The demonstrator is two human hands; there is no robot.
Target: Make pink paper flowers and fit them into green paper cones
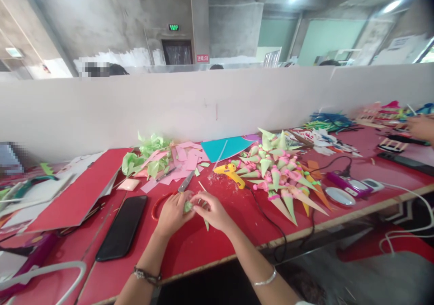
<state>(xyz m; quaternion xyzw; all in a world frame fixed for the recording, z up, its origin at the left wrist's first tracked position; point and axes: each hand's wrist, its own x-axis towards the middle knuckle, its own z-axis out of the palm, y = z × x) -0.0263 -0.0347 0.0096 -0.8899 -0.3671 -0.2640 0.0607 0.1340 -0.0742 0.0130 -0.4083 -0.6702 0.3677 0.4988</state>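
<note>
- The small pale green piece (187, 206) is between the person's two hands, held up just over the near part of the red tabletop (233, 241).
- The left hand (172, 212) has its fingers bent inward and nearly closed, with the piece caught at their tips.
- The right hand (213, 211) has its fingers curved, thumb and forefinger close together against the piece's right side; whether they pinch it or merely touch it cannot be told.
- By its look, the piece is thin, crumpled paper, so it should be very light and soft, easy to crease or tear, and hardly slippery.
- The best hold would be a gentle fingertip pinch at a gathered or folded part, since a hard squeeze could flatten it; loose edges would probably give way if pulled.
- Scissors (185, 182) with a red handle lie just beyond the left hand, their pointed end a thing to keep soft paper away from.
- A yellow glue gun (230, 173) rests farther off, beside a heap of paper cones (276, 174); its nozzle may be hot.
</note>
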